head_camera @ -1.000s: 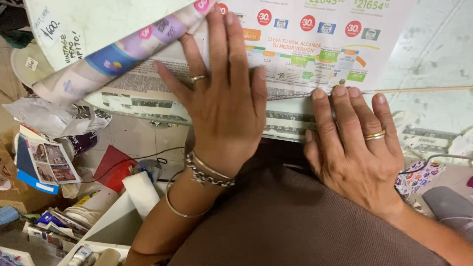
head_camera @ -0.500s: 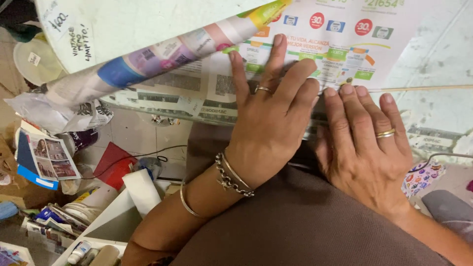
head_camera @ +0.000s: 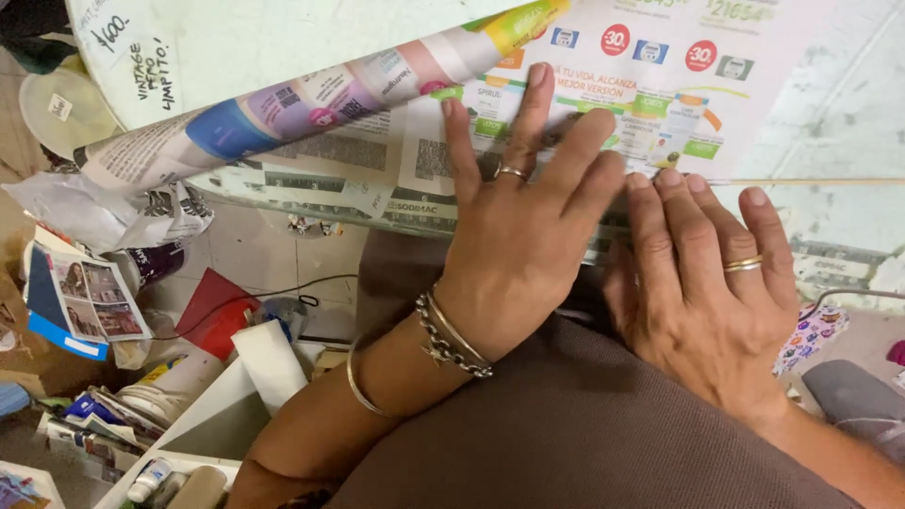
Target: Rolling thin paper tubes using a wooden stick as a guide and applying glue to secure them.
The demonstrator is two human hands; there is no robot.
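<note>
A pale, worn surface [head_camera: 839,104] fills the far side of the view, and spread across it lies a large printed advertising sheet [head_camera: 660,85] of newsprint, colourful with product pictures and red round badges. On the far left a white flat object [head_camera: 273,38] with handwriting on it sits half wrapped, the left part of the sheet rolled up over its near edge into a paper roll [head_camera: 311,104].

The left hand [head_camera: 518,236] lies flat and spread on the sheet just near the roll, fingers pointing far, gripping nothing; a ring, a chain bracelet and a thin bangle show on it. The right hand [head_camera: 707,283], ringed too, rests palm down just beside it to the right, also spread and unclenched, pressing the sheet's near edge at the rim of the surface.

Judged from this, the paper is being wrapped round the white object. To do it well, both palms should keep the sheet taut and flat so the roll stays tight and square, without tearing the thin paper.

Down on the left, the floor is crowded: crumpled newsprint [head_camera: 113,203], a magazine [head_camera: 85,302], a red folder [head_camera: 222,311] and small white boxes [head_camera: 264,363].
</note>
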